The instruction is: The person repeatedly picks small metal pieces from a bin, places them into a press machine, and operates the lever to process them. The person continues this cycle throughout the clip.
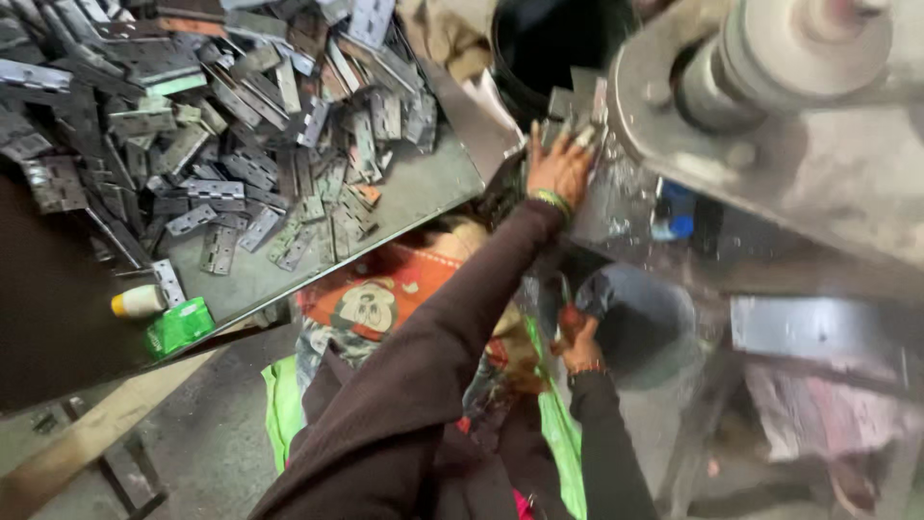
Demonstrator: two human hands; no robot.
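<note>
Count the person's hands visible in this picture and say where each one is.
2. The left hand reaches up against metal pieces beside the machine; the right hand is lower, at the dark bucket.

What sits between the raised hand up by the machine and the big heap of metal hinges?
In the head view, the tray's bare sloping corner lies between left hand and hinges.

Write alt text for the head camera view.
A person's left hand presses metal hinges against a grey machine, while the right hand rests low by a dark bucket. A tray piled with hinges sits to the left.
</note>
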